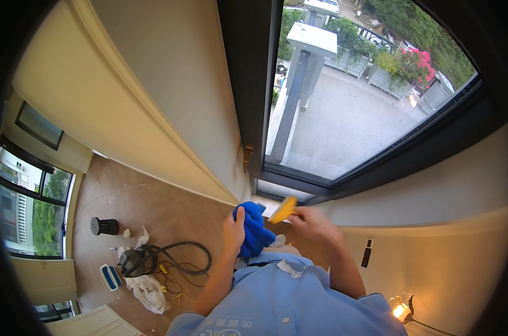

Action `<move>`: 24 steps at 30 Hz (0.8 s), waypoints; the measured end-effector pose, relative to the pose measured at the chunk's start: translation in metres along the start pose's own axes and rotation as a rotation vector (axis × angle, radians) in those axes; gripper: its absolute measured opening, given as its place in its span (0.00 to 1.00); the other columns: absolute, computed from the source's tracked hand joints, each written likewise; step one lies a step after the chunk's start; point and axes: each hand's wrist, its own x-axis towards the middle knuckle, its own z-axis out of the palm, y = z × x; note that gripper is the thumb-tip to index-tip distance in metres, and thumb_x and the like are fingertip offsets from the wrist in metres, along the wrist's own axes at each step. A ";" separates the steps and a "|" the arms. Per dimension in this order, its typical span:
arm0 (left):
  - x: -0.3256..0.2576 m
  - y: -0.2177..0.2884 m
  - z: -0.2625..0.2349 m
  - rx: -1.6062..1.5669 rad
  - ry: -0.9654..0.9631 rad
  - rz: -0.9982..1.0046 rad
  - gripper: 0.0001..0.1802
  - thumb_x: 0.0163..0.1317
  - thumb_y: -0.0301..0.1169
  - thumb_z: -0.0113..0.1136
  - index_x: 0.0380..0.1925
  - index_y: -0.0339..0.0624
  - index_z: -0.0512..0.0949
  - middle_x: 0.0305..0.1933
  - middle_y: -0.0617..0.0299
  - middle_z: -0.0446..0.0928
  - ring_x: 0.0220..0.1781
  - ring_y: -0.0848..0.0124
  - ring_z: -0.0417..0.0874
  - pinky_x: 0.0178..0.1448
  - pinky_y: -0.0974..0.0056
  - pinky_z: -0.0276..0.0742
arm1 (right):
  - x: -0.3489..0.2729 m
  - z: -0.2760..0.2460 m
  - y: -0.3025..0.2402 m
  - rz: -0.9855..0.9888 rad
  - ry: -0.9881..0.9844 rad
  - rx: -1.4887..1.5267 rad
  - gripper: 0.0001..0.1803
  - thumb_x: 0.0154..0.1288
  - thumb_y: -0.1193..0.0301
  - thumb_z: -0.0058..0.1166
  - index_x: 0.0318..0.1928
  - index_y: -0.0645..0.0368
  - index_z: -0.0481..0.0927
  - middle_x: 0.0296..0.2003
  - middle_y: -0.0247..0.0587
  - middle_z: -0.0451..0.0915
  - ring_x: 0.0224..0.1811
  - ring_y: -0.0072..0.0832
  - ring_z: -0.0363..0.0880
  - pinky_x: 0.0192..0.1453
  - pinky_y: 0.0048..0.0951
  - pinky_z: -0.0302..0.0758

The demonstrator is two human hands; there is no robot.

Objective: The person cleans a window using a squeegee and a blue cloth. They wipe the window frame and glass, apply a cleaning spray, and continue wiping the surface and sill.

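Note:
My left hand (233, 231) is closed around a bunched blue cloth (256, 231), thumb on top, in front of my waist. Just to its right, my right hand (314, 225), slightly blurred, grips a flat yellow hand tool (283, 209) that looks like a scraper. The tool's wide end points left toward the cloth, with a small gap between them. Part of a light-coloured shoe (279, 241) shows below the cloth. Ahead of both hands stands a dark-framed glass pane (343, 123) with specks on it.
On the wooden floor at left lie a vacuum cleaner (132, 263) with a black hose (200, 246), a plastic bag (152, 294), a blue-and-white tray (110, 277) and a black ribbed cylinder (104, 226). A lit lamp (400, 311) is at lower right; a dark wall panel (367, 253) is nearby.

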 end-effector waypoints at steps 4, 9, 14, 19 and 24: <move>0.008 0.081 0.020 -0.435 -0.052 0.090 0.24 0.81 0.48 0.61 0.58 0.37 0.83 0.48 0.62 0.86 0.49 0.75 0.83 0.58 0.65 0.80 | -0.019 -0.042 0.042 -0.015 0.219 -0.004 0.19 0.78 0.59 0.59 0.44 0.66 0.86 0.31 0.52 0.87 0.31 0.39 0.85 0.41 0.40 0.80; 0.016 0.306 0.072 -0.478 -0.061 1.158 0.37 0.78 0.28 0.60 0.82 0.34 0.58 0.79 0.46 0.68 0.75 0.60 0.74 0.78 0.57 0.69 | -0.032 -0.063 0.063 0.006 0.317 -0.070 0.20 0.76 0.58 0.61 0.39 0.65 0.84 0.28 0.48 0.87 0.30 0.39 0.87 0.39 0.39 0.80; 0.072 0.439 0.095 0.277 0.832 1.644 0.46 0.65 0.31 0.65 0.79 0.21 0.57 0.79 0.26 0.61 0.81 0.29 0.61 0.86 0.33 0.52 | -0.041 -0.067 0.067 -0.018 0.269 -0.069 0.19 0.77 0.60 0.60 0.37 0.66 0.83 0.25 0.43 0.85 0.28 0.28 0.84 0.35 0.34 0.77; 0.152 0.262 0.152 0.303 0.667 1.298 0.44 0.58 0.26 0.66 0.73 0.15 0.64 0.75 0.22 0.65 0.76 0.24 0.66 0.82 0.30 0.57 | -0.070 -0.048 0.138 0.235 0.266 -0.001 0.18 0.78 0.62 0.59 0.36 0.65 0.83 0.25 0.34 0.84 0.25 0.19 0.78 0.31 0.28 0.74; 0.205 0.073 0.173 0.279 0.691 0.958 0.38 0.65 0.22 0.55 0.74 0.15 0.61 0.75 0.16 0.60 0.77 0.19 0.61 0.84 0.31 0.53 | -0.082 -0.041 0.151 0.349 0.193 -0.050 0.18 0.78 0.62 0.59 0.36 0.65 0.84 0.24 0.33 0.83 0.25 0.19 0.79 0.32 0.27 0.76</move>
